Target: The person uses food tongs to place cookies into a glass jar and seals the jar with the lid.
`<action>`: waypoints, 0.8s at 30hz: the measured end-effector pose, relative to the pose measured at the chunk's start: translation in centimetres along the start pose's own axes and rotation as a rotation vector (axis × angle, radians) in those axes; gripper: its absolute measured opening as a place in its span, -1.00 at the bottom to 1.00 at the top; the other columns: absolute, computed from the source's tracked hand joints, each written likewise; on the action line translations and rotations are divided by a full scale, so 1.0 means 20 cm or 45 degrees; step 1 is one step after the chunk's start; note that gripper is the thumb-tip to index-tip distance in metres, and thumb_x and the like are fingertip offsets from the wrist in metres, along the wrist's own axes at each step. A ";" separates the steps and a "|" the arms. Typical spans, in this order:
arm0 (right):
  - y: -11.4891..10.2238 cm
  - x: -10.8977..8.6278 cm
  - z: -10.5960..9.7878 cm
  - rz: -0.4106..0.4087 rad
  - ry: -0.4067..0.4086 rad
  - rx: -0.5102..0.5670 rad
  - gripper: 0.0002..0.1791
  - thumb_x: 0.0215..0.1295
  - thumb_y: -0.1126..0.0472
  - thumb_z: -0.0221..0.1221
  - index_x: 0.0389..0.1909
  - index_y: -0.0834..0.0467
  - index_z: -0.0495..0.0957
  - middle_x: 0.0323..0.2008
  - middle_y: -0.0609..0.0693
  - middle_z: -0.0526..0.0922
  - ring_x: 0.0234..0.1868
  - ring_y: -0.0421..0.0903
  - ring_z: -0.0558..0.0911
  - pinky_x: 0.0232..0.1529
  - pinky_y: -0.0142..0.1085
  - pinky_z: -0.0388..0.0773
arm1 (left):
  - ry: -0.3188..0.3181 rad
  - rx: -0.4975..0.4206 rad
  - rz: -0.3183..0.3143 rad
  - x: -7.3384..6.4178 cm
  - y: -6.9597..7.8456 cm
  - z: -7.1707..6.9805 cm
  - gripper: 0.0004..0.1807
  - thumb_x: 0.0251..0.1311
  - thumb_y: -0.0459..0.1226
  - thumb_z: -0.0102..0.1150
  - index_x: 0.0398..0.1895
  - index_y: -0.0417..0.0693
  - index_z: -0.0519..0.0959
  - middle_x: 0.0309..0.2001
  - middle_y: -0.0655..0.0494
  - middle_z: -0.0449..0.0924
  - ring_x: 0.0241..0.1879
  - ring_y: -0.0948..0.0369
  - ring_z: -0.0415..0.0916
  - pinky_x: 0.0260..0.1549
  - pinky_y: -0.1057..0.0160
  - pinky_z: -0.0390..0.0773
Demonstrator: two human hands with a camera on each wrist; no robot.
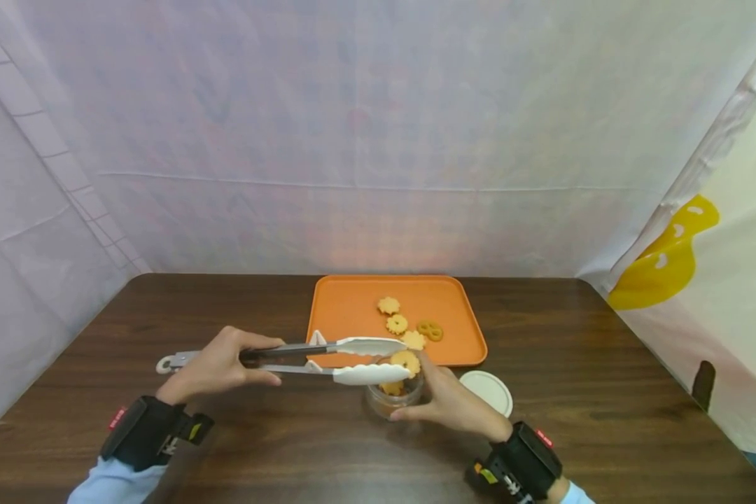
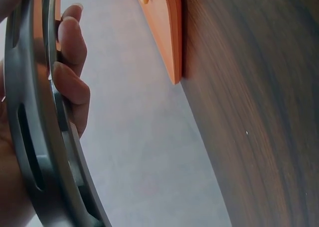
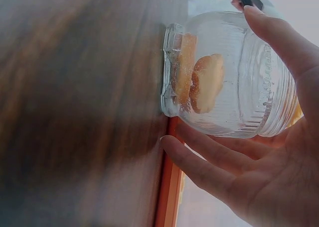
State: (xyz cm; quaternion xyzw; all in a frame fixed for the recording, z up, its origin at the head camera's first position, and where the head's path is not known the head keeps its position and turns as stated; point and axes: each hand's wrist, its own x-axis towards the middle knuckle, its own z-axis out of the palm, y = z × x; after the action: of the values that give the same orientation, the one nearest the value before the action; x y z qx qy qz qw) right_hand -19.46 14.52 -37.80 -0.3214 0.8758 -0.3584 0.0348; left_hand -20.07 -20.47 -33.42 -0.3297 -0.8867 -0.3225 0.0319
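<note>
My left hand grips a pair of metal tongs with white scalloped tips, thumb and fingers on opposite arms. The tongs reach rightward over a clear glass jar, their tips spread apart. A flower-shaped cookie shows between the tips, at the jar's mouth. Around the jar curls my right hand, thumb on one side and fingers on the other, steadying it upright on the table. Inside the jar, cookies lie near the bottom.
An orange tray stands behind the jar, bearing several flower-shaped cookies and a pretzel-shaped one. To the right of the jar lies a round white lid. The dark wooden table ends at hanging white cloth.
</note>
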 end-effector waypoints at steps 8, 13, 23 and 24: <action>-0.01 0.00 -0.01 0.045 -0.022 -0.029 -0.02 -0.11 -0.23 0.24 0.26 0.13 0.02 -0.18 -0.07 0.53 -0.25 -0.24 0.49 -0.25 -0.34 0.39 | -0.026 0.006 -0.019 -0.02 -0.01 -0.01 -0.39 -0.15 -0.01 0.31 -0.09 -0.27 0.55 -0.27 -0.04 0.63 -0.46 0.35 0.49 -0.49 0.34 0.45; -0.01 0.00 -0.01 0.028 -0.014 -0.016 -0.06 -0.12 -0.22 0.25 0.24 0.11 0.07 -0.13 -0.05 0.53 -0.18 -0.19 0.52 -0.20 -0.31 0.41 | -0.048 -0.006 -0.039 -0.03 -0.02 -0.02 -0.37 -0.15 0.01 0.30 -0.07 -0.27 0.54 -0.25 -0.04 0.62 -0.46 0.37 0.48 -0.49 0.34 0.44; 0.00 0.00 0.00 -0.022 -0.007 -0.003 -0.08 -0.11 -0.21 0.24 0.24 0.06 0.07 -0.09 -0.05 0.53 -0.21 -0.23 0.52 -0.20 -0.33 0.42 | -0.079 -0.066 -0.100 -0.02 -0.02 -0.02 -0.36 -0.23 -0.02 0.36 -0.07 -0.25 0.54 -0.44 0.12 0.60 -0.62 0.41 0.29 -0.60 0.39 0.32; 0.00 0.00 0.00 -0.029 -0.013 0.007 -0.09 -0.10 -0.19 0.24 0.25 0.06 0.07 -0.08 -0.03 0.53 -0.23 -0.25 0.53 -0.21 -0.33 0.42 | -0.083 -0.076 -0.106 -0.02 -0.02 -0.02 -0.36 -0.24 -0.02 0.38 -0.07 -0.23 0.55 -0.47 0.16 0.58 -0.64 0.41 0.28 -0.62 0.39 0.30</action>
State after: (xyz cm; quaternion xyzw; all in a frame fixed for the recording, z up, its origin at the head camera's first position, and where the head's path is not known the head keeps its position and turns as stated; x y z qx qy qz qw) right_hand -19.44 14.58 -37.81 -0.3332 0.8709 -0.3595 0.0359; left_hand -20.16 -21.16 -33.38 -0.3036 -0.8902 -0.3390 -0.0202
